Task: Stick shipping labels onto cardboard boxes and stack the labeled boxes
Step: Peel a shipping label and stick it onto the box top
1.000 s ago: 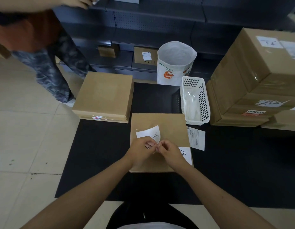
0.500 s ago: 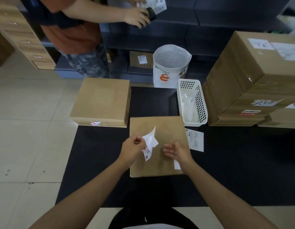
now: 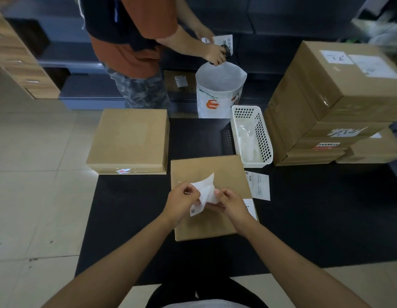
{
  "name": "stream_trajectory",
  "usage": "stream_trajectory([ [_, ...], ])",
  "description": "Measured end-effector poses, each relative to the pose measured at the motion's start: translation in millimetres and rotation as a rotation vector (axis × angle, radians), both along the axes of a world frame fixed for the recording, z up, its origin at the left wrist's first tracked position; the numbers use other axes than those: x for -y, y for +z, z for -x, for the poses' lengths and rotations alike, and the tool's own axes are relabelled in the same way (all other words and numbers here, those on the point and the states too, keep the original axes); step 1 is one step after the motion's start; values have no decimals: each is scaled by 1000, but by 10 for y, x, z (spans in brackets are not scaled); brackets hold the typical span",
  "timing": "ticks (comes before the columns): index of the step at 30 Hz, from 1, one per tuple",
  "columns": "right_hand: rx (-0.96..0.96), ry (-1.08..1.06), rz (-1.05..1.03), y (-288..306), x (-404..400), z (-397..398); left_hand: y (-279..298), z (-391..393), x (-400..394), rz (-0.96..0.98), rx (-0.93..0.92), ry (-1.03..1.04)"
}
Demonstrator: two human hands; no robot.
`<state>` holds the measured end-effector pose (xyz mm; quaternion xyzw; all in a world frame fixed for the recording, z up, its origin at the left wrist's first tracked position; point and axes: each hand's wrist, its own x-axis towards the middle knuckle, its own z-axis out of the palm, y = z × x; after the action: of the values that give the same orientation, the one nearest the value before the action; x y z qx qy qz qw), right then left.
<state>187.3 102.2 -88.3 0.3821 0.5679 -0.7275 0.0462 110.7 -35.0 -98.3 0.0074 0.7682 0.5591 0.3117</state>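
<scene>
A flat cardboard box (image 3: 204, 170) lies on the black mat (image 3: 315, 218) in front of me. Above its middle I hold a white shipping label (image 3: 205, 192) that curls upward. My left hand (image 3: 182, 202) pinches the label's left part and my right hand (image 3: 229, 202) pinches its right part. A second label (image 3: 258, 185) lies flat on the mat beside the box's right edge. Another white label (image 3: 250, 207) shows at the box's right edge, partly hidden by my right hand.
A larger cardboard box (image 3: 128, 138) sits at the mat's far left corner. A white slotted basket (image 3: 252, 136) and a white bag (image 3: 219, 92) stand behind. Stacked big boxes (image 3: 326, 103) fill the right. Another person (image 3: 135, 45) stands at the back holding a paper over the bag.
The label went from one piece held between both hands to hanging from my left hand alone; now my right hand pinches it again. The other person moved right towards the bag.
</scene>
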Motion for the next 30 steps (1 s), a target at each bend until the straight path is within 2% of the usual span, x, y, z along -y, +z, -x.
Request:
stream_trajectory([
  [7,96,-156,-10,-81,-38,-15,15,57,64,-185,235,141],
  [11,78,-249,33,-78,-51,-8,40,97,113,-242,281,196],
  [15,76,-319,-7,-92,-163,-34,101,155,169,-285,234,226],
  [21,191,-446,-241,-287,-579,-280,227,256,151,-332,161,235],
  [26,178,-634,-361,-188,-850,-409,250,377,191,-407,159,268],
  [28,156,-588,-460,-128,-924,-384,230,395,196,-405,153,252],
  [30,136,-433,-612,-83,-991,-295,216,399,152,-402,143,223],
])
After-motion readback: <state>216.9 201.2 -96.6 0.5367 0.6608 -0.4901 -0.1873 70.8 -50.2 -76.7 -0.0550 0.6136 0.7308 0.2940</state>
